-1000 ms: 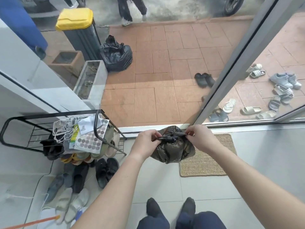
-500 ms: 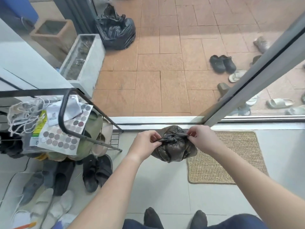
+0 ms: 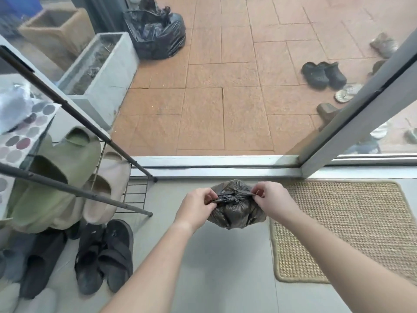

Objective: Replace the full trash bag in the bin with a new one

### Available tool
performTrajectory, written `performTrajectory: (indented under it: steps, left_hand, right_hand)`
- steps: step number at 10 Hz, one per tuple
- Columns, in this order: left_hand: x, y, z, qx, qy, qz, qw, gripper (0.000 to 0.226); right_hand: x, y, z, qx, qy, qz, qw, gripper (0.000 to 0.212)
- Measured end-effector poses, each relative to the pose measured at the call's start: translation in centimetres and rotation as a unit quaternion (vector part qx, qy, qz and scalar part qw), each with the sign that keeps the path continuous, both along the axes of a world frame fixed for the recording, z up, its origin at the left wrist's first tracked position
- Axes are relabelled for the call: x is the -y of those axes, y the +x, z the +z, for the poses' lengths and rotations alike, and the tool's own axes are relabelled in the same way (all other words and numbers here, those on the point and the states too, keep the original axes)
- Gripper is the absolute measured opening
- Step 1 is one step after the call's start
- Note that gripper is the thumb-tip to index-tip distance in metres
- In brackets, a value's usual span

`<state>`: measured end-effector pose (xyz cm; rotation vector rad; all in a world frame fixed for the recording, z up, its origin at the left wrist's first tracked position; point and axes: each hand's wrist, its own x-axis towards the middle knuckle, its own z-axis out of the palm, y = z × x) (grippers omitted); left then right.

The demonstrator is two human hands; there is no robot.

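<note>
Above the doorway floor, left hand (image 3: 196,207) and right hand (image 3: 272,199) fingers pinching trash bag (image 3: 235,211) knot, contents hidden

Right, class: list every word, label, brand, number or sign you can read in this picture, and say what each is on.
None can be read.
Dotted sheet on the rack: only coloured circles, no legible writing.
Black sandals: any marks are too small to read.
Trash bag: no print shows.
</note>
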<state>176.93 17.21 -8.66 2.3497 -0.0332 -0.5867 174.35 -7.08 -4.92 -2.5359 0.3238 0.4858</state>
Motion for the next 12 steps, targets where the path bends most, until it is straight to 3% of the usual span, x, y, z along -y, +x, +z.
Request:
performTrajectory:
  steps: [4,8,10,11,12]
  left_hand:
    - [0.6,0.1,-8.5,0.046,0.019,-0.007,0.999,0.013]
    - [1.8,-0.4,-10.1,0.026,0.050,-0.029,0.998,0.014]
    - [1.3,0.2,-7.6,0.006,0.044,-0.044,0.998,0.031]
    - [-0.3,0.9,-4.6,-0.060,0.072,-0.080,0.992,0.039]
    - [-3.7,0.9,-1.5,-0.130,0.125,-0.086,0.980,0.032]
  right_hand:
    - [0.9,0.1,-8.8,-0.003,0.003,0.010,1.000,0.014]
    - [1.7,-0.7,-11.8,-0.001,0.019,-0.010,1.000,0.006]
    - [2.3,-0.6,-9.8,-0.021,0.049,0.016,0.998,0.035]
    - [3.0,0.1,-6.7,-0.009,0.038,0.051,0.998,0.037]
    - [4.6,0.4,-1.8,-0.019,0.087,0.077,0.993,0.019]
